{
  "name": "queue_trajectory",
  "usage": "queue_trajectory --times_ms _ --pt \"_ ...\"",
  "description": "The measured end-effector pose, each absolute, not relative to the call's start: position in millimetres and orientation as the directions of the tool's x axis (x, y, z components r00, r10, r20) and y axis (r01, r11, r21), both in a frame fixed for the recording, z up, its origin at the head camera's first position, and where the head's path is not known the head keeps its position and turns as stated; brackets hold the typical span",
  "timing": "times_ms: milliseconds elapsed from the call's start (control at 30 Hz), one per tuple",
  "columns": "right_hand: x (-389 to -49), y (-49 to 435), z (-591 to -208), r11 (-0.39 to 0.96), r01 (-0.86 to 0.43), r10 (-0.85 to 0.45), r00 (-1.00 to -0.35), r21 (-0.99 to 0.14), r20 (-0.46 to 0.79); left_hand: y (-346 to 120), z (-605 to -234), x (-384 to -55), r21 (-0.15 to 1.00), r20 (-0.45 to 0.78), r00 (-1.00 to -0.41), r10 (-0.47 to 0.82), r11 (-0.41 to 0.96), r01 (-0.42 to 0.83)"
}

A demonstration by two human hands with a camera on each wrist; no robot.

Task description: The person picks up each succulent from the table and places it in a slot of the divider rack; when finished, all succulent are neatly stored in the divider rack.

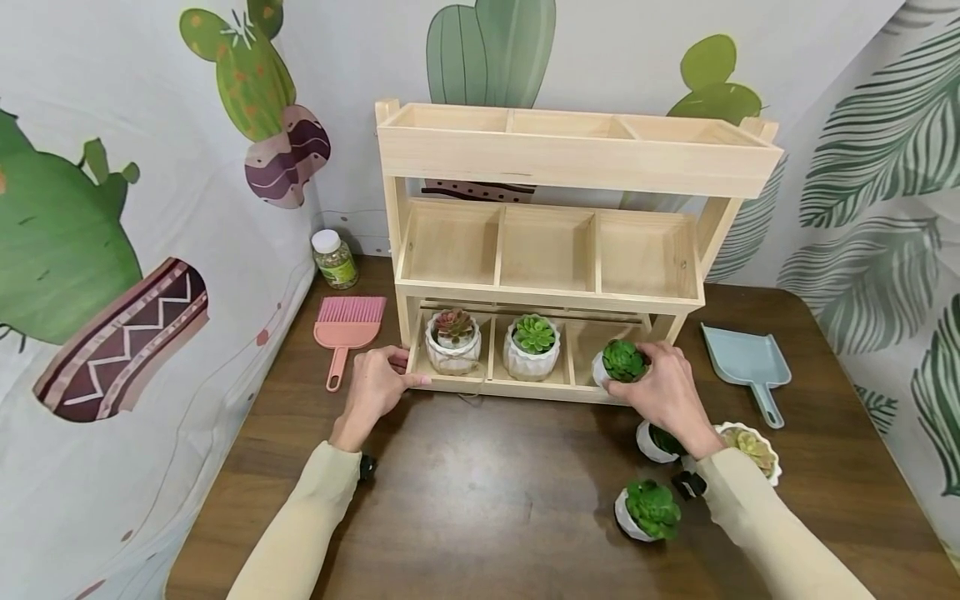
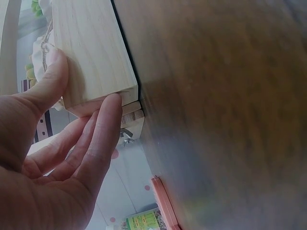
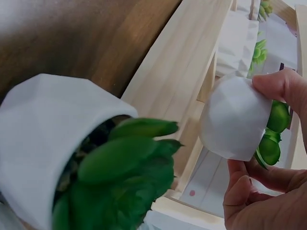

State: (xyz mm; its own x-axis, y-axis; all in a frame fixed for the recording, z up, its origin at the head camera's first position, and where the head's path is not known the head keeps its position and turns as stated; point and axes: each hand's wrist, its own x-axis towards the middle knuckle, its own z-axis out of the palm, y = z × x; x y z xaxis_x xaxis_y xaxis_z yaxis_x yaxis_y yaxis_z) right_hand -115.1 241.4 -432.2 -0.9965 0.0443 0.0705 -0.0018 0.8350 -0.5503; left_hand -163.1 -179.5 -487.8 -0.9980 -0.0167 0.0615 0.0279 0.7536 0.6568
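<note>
A three-tier wooden shelf (image 1: 577, 163) stands against the back wall. My right hand (image 1: 664, 385) pinches a small white faceted pot (image 3: 236, 120) with a green succulent (image 1: 624, 361) by its rim, at the right compartment of the bottom tier. Whether the pot touches the compartment floor I cannot tell. My left hand (image 1: 377, 382) grips the left end of the bottom tier (image 2: 96, 48), thumb over the front board and fingers at its end. A reddish succulent pot (image 1: 453, 340) sits in the left compartment, a light green succulent pot (image 1: 532, 347) in the middle one.
On the table's right lie a potted green succulent (image 1: 651, 510), another partly hidden pot (image 1: 657, 443), a yellowish succulent pot (image 1: 752, 450) and a blue dustpan (image 1: 748, 360). At left are a pink brush with dustpan (image 1: 348, 329) and a white-capped jar (image 1: 334, 260).
</note>
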Motion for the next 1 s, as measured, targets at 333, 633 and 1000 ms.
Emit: queue_trajectory --times_ms 333,633,1000 --pt "-131 244 -439 0.841 0.009 0.058 -0.996 -0.541 0.073 -179 -486 -163 0.666 0.06 -0.998 -0.016 0.746 0.028" --pt "-142 246 -449 0.833 -0.014 0.042 -0.995 -0.553 0.088 -180 -487 -163 0.662 0.054 -0.998 -0.015 0.749 0.025" --pt "-149 236 -454 0.846 0.041 0.065 -0.998 -0.531 0.027 -179 -488 -163 0.662 0.063 -0.998 -0.014 0.749 0.031"
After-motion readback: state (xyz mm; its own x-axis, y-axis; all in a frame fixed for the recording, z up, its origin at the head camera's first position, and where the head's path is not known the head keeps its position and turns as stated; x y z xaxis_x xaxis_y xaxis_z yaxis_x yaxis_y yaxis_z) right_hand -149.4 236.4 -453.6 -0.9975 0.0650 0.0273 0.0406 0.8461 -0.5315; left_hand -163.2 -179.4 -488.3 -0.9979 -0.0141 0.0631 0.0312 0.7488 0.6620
